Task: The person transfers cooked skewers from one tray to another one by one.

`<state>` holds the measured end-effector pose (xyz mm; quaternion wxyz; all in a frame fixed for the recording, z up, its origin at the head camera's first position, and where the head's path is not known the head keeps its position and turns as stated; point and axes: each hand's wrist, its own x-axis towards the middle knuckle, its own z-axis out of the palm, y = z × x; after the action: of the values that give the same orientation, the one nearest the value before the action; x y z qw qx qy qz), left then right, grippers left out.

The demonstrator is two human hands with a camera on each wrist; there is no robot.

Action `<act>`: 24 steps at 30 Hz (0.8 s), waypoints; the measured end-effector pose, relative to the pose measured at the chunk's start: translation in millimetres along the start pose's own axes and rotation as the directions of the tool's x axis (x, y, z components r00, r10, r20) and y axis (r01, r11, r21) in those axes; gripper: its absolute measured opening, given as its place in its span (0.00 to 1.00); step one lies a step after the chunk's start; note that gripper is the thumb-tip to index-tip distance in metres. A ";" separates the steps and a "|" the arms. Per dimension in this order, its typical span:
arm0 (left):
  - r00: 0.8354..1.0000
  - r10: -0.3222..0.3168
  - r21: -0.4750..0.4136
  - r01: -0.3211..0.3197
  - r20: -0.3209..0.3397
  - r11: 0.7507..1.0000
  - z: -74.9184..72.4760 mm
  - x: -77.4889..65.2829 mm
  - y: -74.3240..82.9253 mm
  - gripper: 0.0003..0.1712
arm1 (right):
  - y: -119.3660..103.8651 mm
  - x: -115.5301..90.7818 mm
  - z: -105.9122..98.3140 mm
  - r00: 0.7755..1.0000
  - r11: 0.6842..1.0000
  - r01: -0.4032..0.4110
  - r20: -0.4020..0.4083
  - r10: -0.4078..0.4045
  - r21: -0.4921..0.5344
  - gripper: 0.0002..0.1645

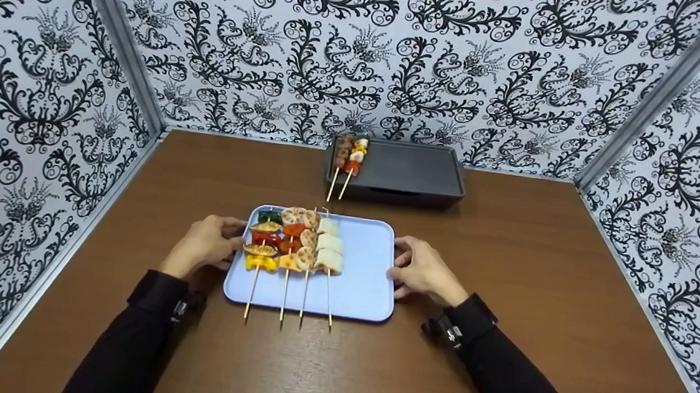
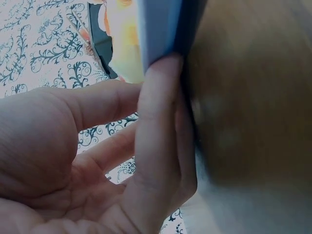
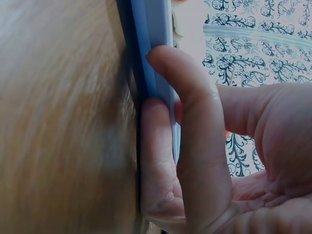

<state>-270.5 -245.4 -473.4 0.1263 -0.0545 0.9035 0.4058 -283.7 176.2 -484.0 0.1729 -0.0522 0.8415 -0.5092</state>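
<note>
A light blue tray (image 1: 369,254) lies on the table, with my hands at its two short sides. My left hand (image 1: 204,244) grips the left edge; in the left wrist view its fingers (image 2: 156,117) bend against the tray's side wall (image 2: 158,29). The right edge is held by my right hand (image 1: 425,270), whose fingertips press the rim (image 3: 157,24) in the right wrist view. Several skewers lie side by side on the tray's left half: mixed vegetable pieces (image 1: 264,238), lotus root slices (image 1: 308,238) and white pieces (image 1: 330,245). Their sticks overhang the near edge.
Behind the tray stands a dark rectangular grill plate (image 1: 415,167). A brown meat skewer (image 1: 343,152) and a colourful skewer (image 1: 357,157) lie on its left end, sticks toward me. Patterned walls (image 1: 361,54) enclose the brown table (image 1: 545,262) at the back and sides.
</note>
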 end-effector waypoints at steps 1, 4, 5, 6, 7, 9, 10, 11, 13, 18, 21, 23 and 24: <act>1.000 -0.001 -0.004 0.001 0.003 1.000 -0.6 -0.1 -0.3 0.28 | -0.2 0.0 0.0 1.000 1.000 0.001 -0.001 -0.001 0.001 0.43; 1.000 -0.003 -0.013 0.003 0.007 1.000 -3.1 -1.2 -1.0 0.27 | -0.5 0.7 -0.2 1.000 1.000 0.008 0.002 -0.008 0.005 0.44; 1.000 -0.002 -0.014 0.002 0.004 1.000 -3.8 -1.5 -1.1 0.27 | -0.7 0.8 -0.2 1.000 1.000 0.010 0.004 -0.010 0.007 0.44; 1.000 0.004 -0.011 -0.004 0.002 1.000 -4.6 -1.9 -1.0 0.27 | -0.9 0.8 -0.3 1.000 1.000 0.011 0.006 -0.011 0.010 0.44; 1.000 0.012 -0.007 -0.012 -0.003 1.000 -5.5 -2.3 -0.9 0.27 | -1.0 0.7 -0.3 1.000 1.000 0.013 0.010 -0.013 0.013 0.44; 1.000 0.023 -0.002 -0.023 -0.021 1.000 -7.6 -3.6 0.5 0.27 | -0.8 0.1 -0.4 1.000 1.000 0.013 0.018 -0.013 0.016 0.44; 0.999 0.030 0.007 -0.030 -0.030 1.000 -9.0 -3.9 1.5 0.27 | -0.7 -0.5 -0.4 1.000 1.000 0.013 0.021 -0.013 0.018 0.44; 0.999 0.037 0.014 -0.036 -0.039 0.999 -10.2 -4.2 3.1 0.27 | -0.7 -0.9 -0.5 1.000 1.000 0.014 0.023 -0.014 0.020 0.44; 0.997 0.052 0.039 -0.050 -0.064 0.998 -13.3 -4.9 8.1 0.28 | -0.8 -1.6 -0.8 1.000 1.000 0.014 0.026 -0.015 0.026 0.44; 0.984 0.124 0.121 -0.109 -0.129 0.987 -19.9 -3.7 26.8 0.35 | -2.4 -2.8 -2.0 1.000 0.999 0.011 0.015 -0.011 0.037 0.44; 0.971 0.182 0.155 -0.157 -0.158 0.975 -22.0 -2.1 37.7 0.39 | -2.8 -2.9 -2.2 1.000 0.999 0.008 0.012 -0.009 0.036 0.44; 0.963 0.212 0.176 -0.182 -0.169 0.967 -22.3 -1.3 45.1 0.42 | -2.4 -3.1 -1.9 1.000 0.999 0.007 0.011 -0.007 0.035 0.44; 0.960 0.222 0.182 -0.191 -0.173 0.965 -22.2 -0.8 48.8 0.44 | -1.8 -2.9 -1.5 1.000 0.999 0.006 0.011 -0.007 0.035 0.44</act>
<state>-283.7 -229.5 -423.9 -0.0003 0.0120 0.9425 0.3341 -281.6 177.4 -481.0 0.1767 -0.0547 0.8313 -0.5241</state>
